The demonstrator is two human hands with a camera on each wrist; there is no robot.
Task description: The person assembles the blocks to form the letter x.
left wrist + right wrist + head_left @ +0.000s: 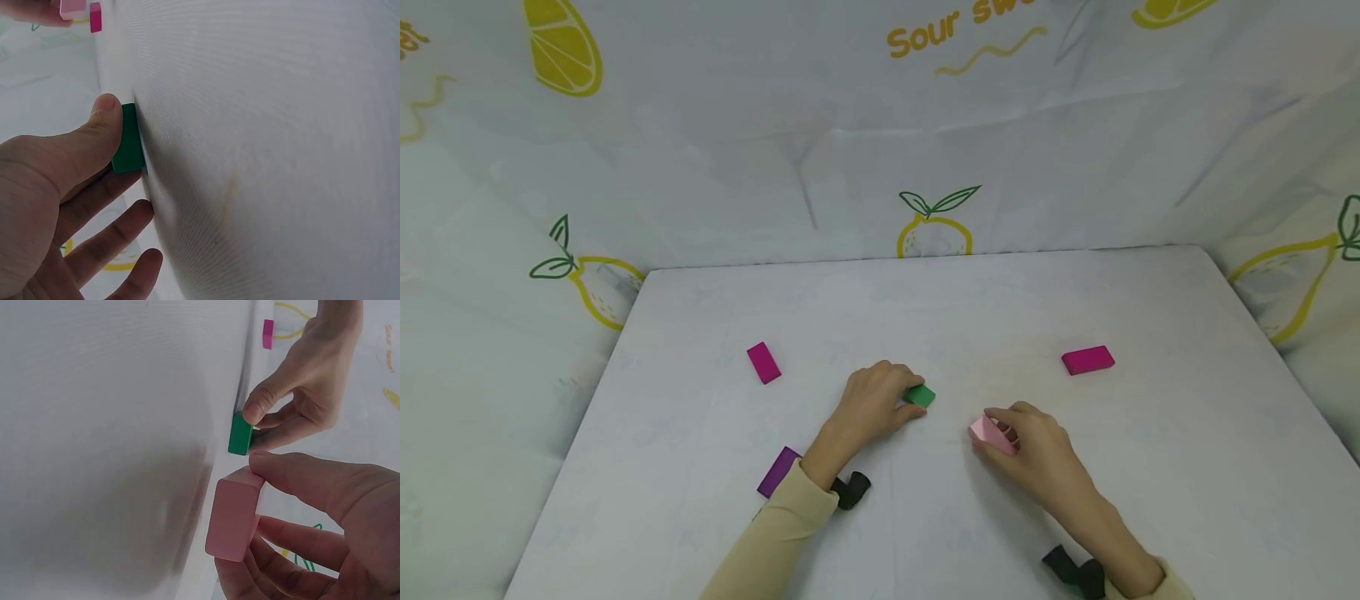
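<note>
My left hand [874, 400] pinches a green block [921, 396] between thumb and fingers near the middle of the table. In the left wrist view the green block [129, 140] sits at the table surface. To the right, my right hand [1037, 450] grips a pink block [989, 433] by its sides. The right wrist view shows the pink block [232, 515] held above the surface, apart from the green block [240, 434]. A purple block [778, 472] lies by the left wrist, partly hidden by the sleeve.
One magenta block [763, 362] lies at the left of the white table [880, 308], and another magenta block [1087, 360] at the right. Behind the table hangs a white cloth [715, 167] printed with lemons. Black straps [852, 491] sit at the wrists.
</note>
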